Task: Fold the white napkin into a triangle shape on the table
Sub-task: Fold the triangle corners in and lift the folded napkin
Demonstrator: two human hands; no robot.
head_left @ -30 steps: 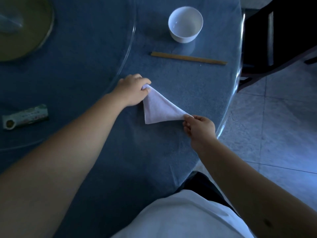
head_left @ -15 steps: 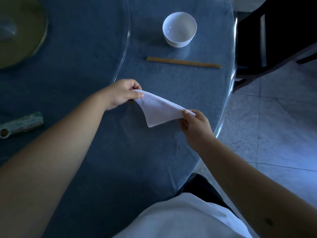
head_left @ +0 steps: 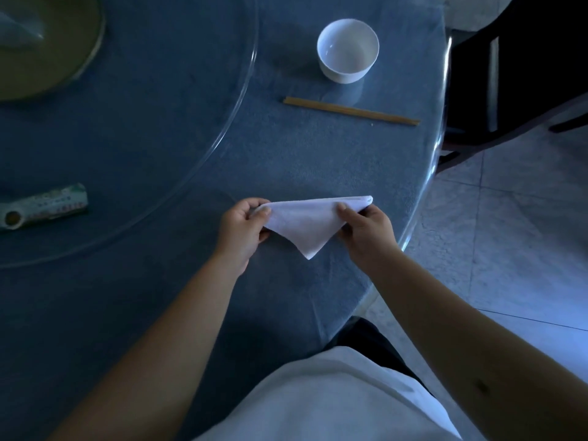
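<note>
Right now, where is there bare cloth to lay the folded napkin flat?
Open blue tablecloth lies between the chopsticks and the napkin, and nearer the person, below the napkin's point. The left hand and right hand hold its corners. It is tighter to the right, by the table's glass edge; the white bowl sits farther back.

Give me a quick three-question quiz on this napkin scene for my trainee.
1. True or false: both hands grip the white napkin.
2. Which way does the napkin's free corner point: A) toward the person, B) toward the bowl, C) toward the chopsticks?
3. What lies between the bowl and the napkin?

Key: 1. True: left hand and right hand pinch the two ends. 2. A. 3. The chopsticks.
</note>
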